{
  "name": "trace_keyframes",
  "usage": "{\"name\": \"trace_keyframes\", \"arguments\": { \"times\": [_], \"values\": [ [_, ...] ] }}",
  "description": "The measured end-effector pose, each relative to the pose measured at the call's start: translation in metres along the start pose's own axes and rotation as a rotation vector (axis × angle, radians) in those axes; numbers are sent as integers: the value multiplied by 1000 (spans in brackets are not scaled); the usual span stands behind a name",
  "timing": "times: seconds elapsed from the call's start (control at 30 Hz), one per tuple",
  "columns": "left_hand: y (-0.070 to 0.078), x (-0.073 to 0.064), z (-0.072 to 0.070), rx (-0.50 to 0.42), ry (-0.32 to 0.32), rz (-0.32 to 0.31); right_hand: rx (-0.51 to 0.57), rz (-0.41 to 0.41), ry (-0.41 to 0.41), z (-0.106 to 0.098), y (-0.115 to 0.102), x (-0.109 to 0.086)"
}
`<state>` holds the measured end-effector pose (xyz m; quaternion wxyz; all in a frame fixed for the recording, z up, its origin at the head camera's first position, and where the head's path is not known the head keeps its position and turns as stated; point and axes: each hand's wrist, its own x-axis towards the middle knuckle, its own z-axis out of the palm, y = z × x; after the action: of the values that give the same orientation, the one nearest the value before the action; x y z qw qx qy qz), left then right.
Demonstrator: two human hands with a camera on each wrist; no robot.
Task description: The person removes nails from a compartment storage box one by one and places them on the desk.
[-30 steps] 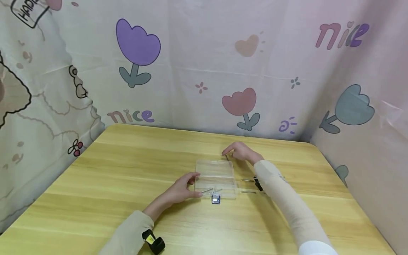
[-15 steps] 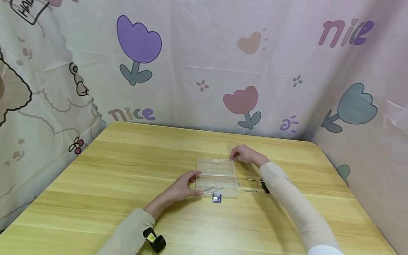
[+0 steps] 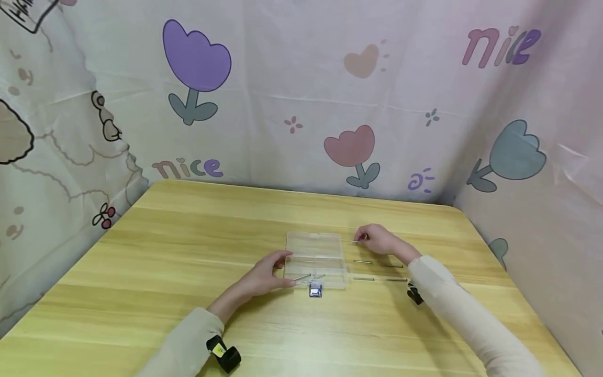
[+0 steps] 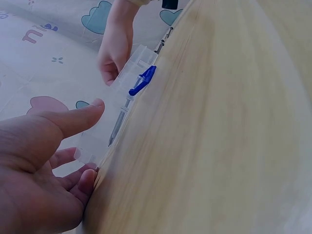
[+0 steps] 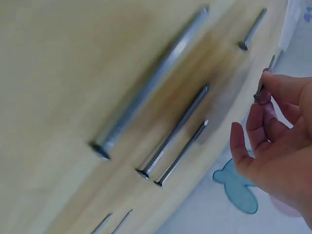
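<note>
A clear plastic box (image 3: 314, 245) lies with its lid folded back on the table. A blue latch (image 3: 315, 291) is at its front edge, and nails (image 3: 302, 277) lie in its front part. My left hand (image 3: 264, 275) holds the box's left side, thumb near the front corner. Right of the box's back part, my right hand (image 3: 380, 240) pinches a nail (image 5: 260, 90) between thumb and fingers, just above the table. Several more nails (image 5: 151, 87) of different lengths lie on the table below that hand, to the right of the box.
The wooden table (image 3: 198, 230) has a patterned cloth (image 3: 273, 78) hanging behind it and at both sides. Loose nails (image 3: 364, 279) lie in rows close to the box's right side. A black strap device (image 3: 225, 356) sits on the left sleeve.
My right hand has moved from behind the box's back right corner to the right and nearer, with the nail in its fingers. The left hand stays on the box.
</note>
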<state>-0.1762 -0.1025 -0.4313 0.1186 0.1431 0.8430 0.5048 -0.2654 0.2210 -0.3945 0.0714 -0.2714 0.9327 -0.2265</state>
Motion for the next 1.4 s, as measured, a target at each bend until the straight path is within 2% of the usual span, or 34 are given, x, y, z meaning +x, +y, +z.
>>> {"name": "trace_keyframes", "arguments": {
  "times": [0.17, 0.37, 0.7, 0.8, 1.0, 1.1, 1.23, 1.4],
  "values": [
    [-3, -1, -2, -10, 0, -9, -4, -44, -6, 11, -5, -4],
    [-4, -2, -2, -20, -6, -7, 1, 5, -3, 16, -7, -5],
    [-1, -5, -2, -17, 6, -24, 27, 30, -23, 12, -9, -9],
    [-2, -5, -2, -18, 3, -20, 32, 24, 3, 8, -11, -10],
    [-2, -5, -3, -15, 6, -25, 80, -60, 93, 9, -30, -9],
    [-1, -4, -3, -7, 5, -18, 115, -137, 70, 14, -49, -10],
    [0, -2, -1, -4, -2, -4, 90, -254, 20, 24, -71, -14],
    [1, 0, 1, -3, 0, 2, 28, -331, -12, 39, -79, -17]
  ]
}}
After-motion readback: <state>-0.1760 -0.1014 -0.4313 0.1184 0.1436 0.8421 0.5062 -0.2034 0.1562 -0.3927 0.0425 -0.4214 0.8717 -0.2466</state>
